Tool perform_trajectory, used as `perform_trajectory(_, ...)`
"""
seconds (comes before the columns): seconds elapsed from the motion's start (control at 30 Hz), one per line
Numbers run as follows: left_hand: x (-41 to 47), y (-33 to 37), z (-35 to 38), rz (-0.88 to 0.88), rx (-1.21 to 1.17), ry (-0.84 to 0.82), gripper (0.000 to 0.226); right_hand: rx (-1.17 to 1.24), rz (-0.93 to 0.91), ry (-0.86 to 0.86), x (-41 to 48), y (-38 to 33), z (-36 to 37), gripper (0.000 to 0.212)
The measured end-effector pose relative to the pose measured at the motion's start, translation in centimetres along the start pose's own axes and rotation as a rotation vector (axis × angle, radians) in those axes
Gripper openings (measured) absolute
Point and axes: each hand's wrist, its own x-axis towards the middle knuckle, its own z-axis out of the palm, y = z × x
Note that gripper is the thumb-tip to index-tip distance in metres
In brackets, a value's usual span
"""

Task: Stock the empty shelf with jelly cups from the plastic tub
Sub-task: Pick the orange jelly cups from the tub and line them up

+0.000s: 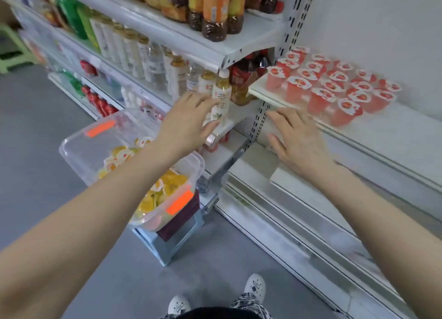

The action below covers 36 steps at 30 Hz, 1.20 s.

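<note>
Left hand (pixel 189 122) is reaching forward with its fingers spread and relaxed, gripping nothing. Its fingertips are overlapping a pale tea bottle (pixel 221 91) on the drinks shelf; contact cannot be confirmed. Right hand (pixel 299 144) is extending palm-down with its fingers splayed, likewise holding nothing. A perforated shelf upright (pixel 262 117) is standing between the two hands.

Beyond and above the right hand, red jelly cups (pixel 332 89) are standing upright in rows on a white shelf (pixel 257 90). Below the right hand, a bare lower shelf (pixel 311 192) is showing.

Below the left forearm, the clear plastic tub (pixel 79 139) is sitting on a blue-grey stool (pixel 172 244) and holding orange jelly cups (pixel 167 187). To the left of the left hand, rows of drink bottles (pixel 134 53) are filling the shelving. Grey floor (pixel 43 132) is lying under the tub side, and a white wall (pixel 382 31) is rising behind the red cups. The person's white shoes (pixel 254 286) are showing on the floor nearest the camera.
</note>
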Motion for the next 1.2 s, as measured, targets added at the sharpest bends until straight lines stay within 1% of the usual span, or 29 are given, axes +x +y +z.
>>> perform_trajectory(0.2,-11.6,-9.5,0.4,-0.31,0.024,-0.111,0.041,0.15,-0.202,-0.126,0.7,-10.1,7.6,0.046)
perform_trajectory(0.33,-17.6,-13.4,1.5,-0.477,0.039,-0.19,0.035,0.228,-0.283,-0.251,2.0,-14.4,11.6,0.047)
perform_trajectory(0.43,-19.8,-15.3,2.6,-0.574,0.033,-0.232,0.036,0.34,-0.332,-0.369,3.9,-16.6,14.6,0.045)
perform_trajectory(0.5,-20.5,-16.3,3.4,-0.624,0.032,-0.256,0.036,0.397,-0.376,-0.546,5.7,-18.3,16.5,0.041)
perform_trajectory(0.6,-21.0,-17.6,4.8,-0.672,0.038,-0.261,0.033,0.413,-0.461,-0.916,7.8,-21.3,19.2,0.044)
perform_trajectory(0.7,-21.2,-18.2,5.5,-0.7,-0.004,-0.23,0.034,0.378,-0.557,-1.103,8.8,-24.7,21.6,0.045)
perform_trajectory(0.8,-21.2,-18.3,5.8,-0.705,-0.013,-0.217,0.037,0.256,-0.726,-1.242,8.4,-28.1,23.9,0.051)
perform_trajectory(0.87,-21.2,-18.3,5.8,-0.707,-0.003,-0.213,0.04,0.221,-0.814,-1.267,7.6,-29.3,25.1,0.053)
perform_trajectory(0.93,-21.1,-18.3,5.8,-0.707,-0.004,-0.213,0.041,0.275,-0.855,-1.203,6.8,-29.5,26.0,0.042)
perform_trajectory(1.0,-21.1,-18.2,5.8,-0.716,-0.009,-0.223,0.041,0.31,-0.843,-1.152,6.6,-29.6,26.3,0.033)
perform_trajectory(1.1,-21.1,-18.2,5.8,-0.715,-0.006,-0.228,0.04,0.315,-0.772,-1.172,7.7,-29.5,26.1,0.036)
perform_trajectory(1.13,-21.1,-18.2,5.8,-0.717,-0.001,-0.23,0.04,0.331,-0.726,-1.186,8.1,-29.0,25.8,0.039)
perform_trajectory(1.2,-21.0,-18.2,5.7,-0.716,0.008,-0.234,0.04,0.41,-0.597,-1.155,8.9,-27.3,25.0,0.04)
